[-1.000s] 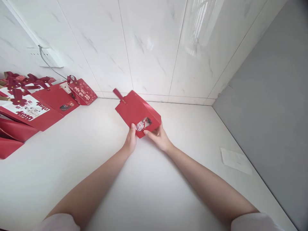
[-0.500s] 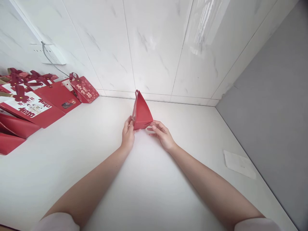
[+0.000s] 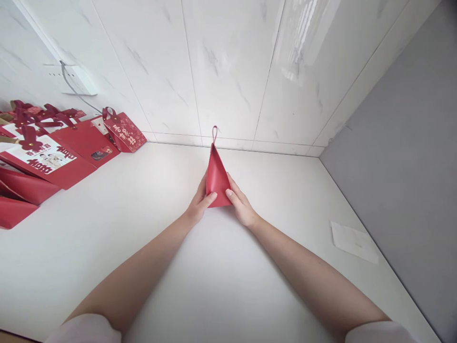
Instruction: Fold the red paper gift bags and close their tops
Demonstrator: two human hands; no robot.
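Between my hands is a red paper gift box [image 3: 218, 176], narrowing to a peak with a ribbon loop [image 3: 214, 134] on top. One plain side of it faces me. My left hand [image 3: 202, 199] grips its left edge, the thumb lying on the front face and the fingers hidden behind. On the opposite edge, my right hand [image 3: 241, 201] grips it the same way, thumb in front. The lower edge of the box is close to the white tabletop; I cannot tell if it touches.
Several red gift boxes [image 3: 76, 143] with dark red ribbons crowd the left side against the tiled wall [image 3: 228, 71]. Above them a grey cable [image 3: 76, 93] hangs from a wall socket [image 3: 80, 81]. A white flat patch [image 3: 353, 242] lies at right by a grey panel [image 3: 400, 157].
The box has turned so a plain side faces me and its ribbon loop stands up. It has come slightly nearer. My right hand has closed on its edge, thumb on the front.
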